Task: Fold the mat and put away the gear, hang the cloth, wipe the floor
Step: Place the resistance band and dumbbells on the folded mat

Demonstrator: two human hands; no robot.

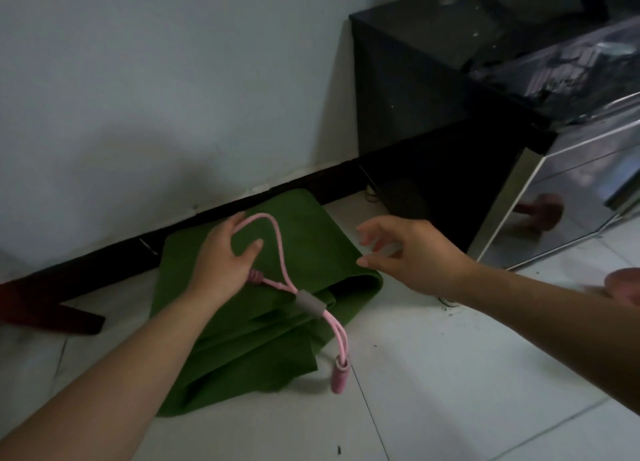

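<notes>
A green mat (221, 349) lies folded in loose layers on the white tiled floor, against the dark skirting board. On top of it rests a pink resistance band (277, 249) with a grey middle sleeve and a pink handle hanging off the mat's front edge. My left hand (221, 256) rests on the mat and holds the band's upper loop, fingers curled round the cord. My right hand (412, 252) hovers just right of the mat's folded edge, fingers spread and relaxed, holding nothing.
A black cabinet (415, 90) stands against the wall at the right. Beside it is a mirrored unit (568, 204) with plastic-wrapped stuff on top. A dark red furniture leg (52, 308) lies at the left along the skirting. Bare floor tiles (467, 391) spread in front.
</notes>
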